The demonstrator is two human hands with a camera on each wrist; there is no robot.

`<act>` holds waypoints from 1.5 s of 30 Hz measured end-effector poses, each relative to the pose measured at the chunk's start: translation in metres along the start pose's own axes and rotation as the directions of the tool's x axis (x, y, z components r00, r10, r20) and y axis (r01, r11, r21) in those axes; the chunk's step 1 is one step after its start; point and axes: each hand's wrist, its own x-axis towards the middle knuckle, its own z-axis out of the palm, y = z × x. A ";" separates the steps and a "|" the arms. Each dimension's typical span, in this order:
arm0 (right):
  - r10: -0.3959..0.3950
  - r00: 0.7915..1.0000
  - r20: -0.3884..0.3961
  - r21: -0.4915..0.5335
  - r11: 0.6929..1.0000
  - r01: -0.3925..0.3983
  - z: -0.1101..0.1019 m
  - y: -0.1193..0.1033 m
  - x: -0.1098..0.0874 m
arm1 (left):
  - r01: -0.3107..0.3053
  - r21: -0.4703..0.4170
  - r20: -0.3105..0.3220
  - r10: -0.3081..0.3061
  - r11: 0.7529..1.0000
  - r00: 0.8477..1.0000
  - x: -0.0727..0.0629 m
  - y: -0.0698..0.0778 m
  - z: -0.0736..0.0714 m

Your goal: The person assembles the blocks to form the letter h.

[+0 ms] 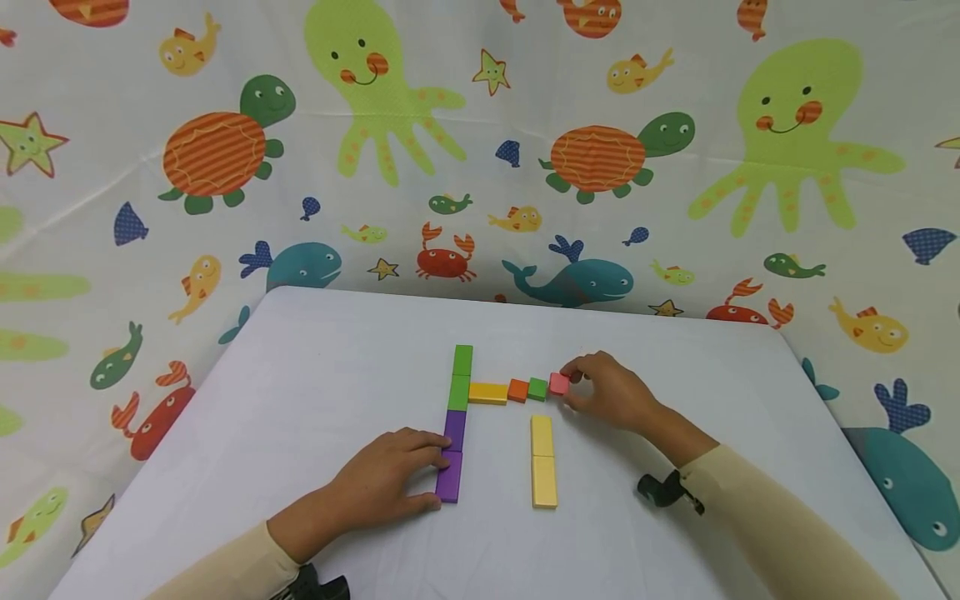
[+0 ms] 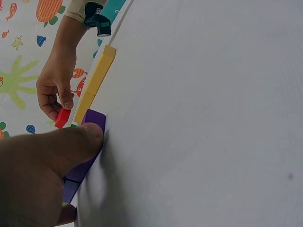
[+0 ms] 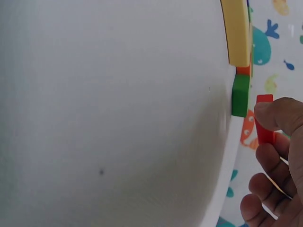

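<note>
My right hand (image 1: 611, 392) pinches a small red block (image 1: 558, 383) between thumb and fingers, at the right end of a row. In the right wrist view this red block (image 3: 264, 118) is held apart from the green cube (image 3: 240, 94). The row runs from a yellow block (image 1: 488, 393) through an orange cube (image 1: 518, 390) to that green cube (image 1: 537, 389). With fingers extended, my left hand (image 1: 386, 475) touches the purple blocks (image 1: 449, 477), which line up below two green blocks (image 1: 461, 377). Its thumb (image 2: 87, 137) lies against the purple side in the left wrist view.
Two pale yellow blocks (image 1: 543, 462) form a vertical column below the row, between the hands. All of it lies on a white-covered table (image 1: 337, 358). A curtain printed with sea animals (image 1: 495, 183) hangs behind and beside the table.
</note>
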 end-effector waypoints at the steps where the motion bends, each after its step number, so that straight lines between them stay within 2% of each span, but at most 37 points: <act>1: -0.009 1.000 0.001 -0.001 1.000 0.009 0.001 -0.001 -0.001 | 0.001 0.000 -0.001 -0.001 1.000 1.000 0.000 0.000 0.000; 9: -0.078 0.997 0.009 -0.012 0.997 0.078 0.008 -0.012 -0.006 | -0.004 0.001 -0.008 0.004 1.000 1.000 -0.001 -0.001 0.001; 19: -0.118 0.992 0.036 -0.028 0.992 0.119 0.011 -0.019 -0.009 | -0.010 0.004 -0.013 0.010 1.000 1.000 0.000 -0.001 0.000; 37: -0.134 0.988 0.078 -0.025 0.990 0.136 0.013 -0.016 -0.008 | -0.026 0.005 -0.030 0.026 1.000 0.999 -0.002 -0.002 0.002; 45: -0.106 0.989 0.098 -0.046 0.993 0.111 0.015 -0.017 -0.007 | -0.037 0.011 -0.042 0.038 0.999 0.998 -0.002 -0.002 0.002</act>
